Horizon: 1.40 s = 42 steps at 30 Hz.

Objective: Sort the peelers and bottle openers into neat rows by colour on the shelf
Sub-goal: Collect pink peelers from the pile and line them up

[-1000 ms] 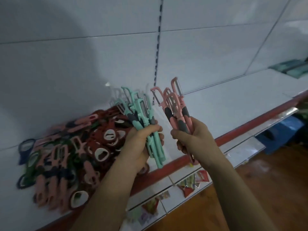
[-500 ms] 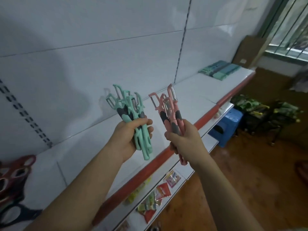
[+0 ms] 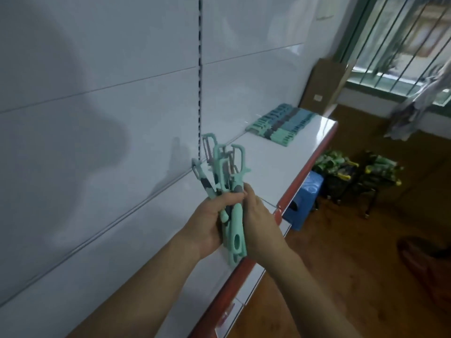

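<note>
Right hand [image 3: 259, 224] joined left hand [image 3: 209, 224] on teal peelers [image 3: 236, 231] | over shelf edge [image 3: 309, 165]

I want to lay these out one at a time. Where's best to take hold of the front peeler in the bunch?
Take the front peeler by its tail, the flat end with the hanging hole, which pokes out below the left hand. Come from below and the right, pinching its flat faces. The heads above fan out and overlap, so pulling there would likely snag.
</note>
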### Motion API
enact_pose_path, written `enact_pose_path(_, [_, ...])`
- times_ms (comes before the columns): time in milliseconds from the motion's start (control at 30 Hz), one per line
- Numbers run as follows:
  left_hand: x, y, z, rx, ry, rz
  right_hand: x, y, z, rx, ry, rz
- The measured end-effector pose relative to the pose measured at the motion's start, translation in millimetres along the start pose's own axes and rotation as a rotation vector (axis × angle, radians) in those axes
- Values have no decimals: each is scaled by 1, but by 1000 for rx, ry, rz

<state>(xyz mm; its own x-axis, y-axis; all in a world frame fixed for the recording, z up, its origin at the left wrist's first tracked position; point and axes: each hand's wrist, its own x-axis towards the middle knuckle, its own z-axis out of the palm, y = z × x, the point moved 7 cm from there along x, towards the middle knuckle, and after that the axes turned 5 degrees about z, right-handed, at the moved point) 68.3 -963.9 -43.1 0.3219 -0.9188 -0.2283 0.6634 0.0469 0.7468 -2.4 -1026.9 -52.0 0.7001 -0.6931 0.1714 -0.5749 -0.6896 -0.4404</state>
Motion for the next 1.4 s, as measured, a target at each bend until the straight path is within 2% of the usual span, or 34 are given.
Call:
enact_pose_path(67, [33,-5,5,65,31,-10,22,7,2,-217,90,-184])
enact_pose_path(133, [66,-11,5,66,98,-26,44,17,-2,-288,127,-343])
enact_pose_path(200, [99,-14,6,30,160,-9,69,36,2,-312,37,-484])
enact_pose_path(267, [133,-13,9,2,214,32,99,63,5,-226,-100,-516])
enact_pose_path(333, [168,-12,15,-6,268,79,132,94,7,-43,-205,-454])
enact_pose_path(400, [199,-14,24,-22,325,138,163,125,0,294,-288,-294])
enact_pose_path(467, [230,-15,35,-32,390,216,190,150,-14,529,-336,-203])
enact_pose_path(633, [296,-22,55,-66,471,312,238,213,-41,851,-264,-263])
enact_pose_path(733, [320,-24,60,-42,482,333,264,249,-41,1106,-311,-134])
enact_pose_path(867, [336,-19,64,61,502,372,283,273,-49,1243,-344,61])
enact_pose_path(1000, [343,-15,62,182,544,391,286,255,-54,1013,-336,-88])
enact_pose_path(1067, [345,-15,62,181,558,381,289,247,-53,916,-297,-105])
enact_pose_path(1167, [345,-15,55,153,593,353,294,253,-51,994,-257,-27])
enact_pose_path(1300, [341,-11,45,192,611,335,296,266,-58,1041,-56,67])
enact_pose_path(1400, [339,-10,40,263,570,315,305,272,-61,879,114,62])
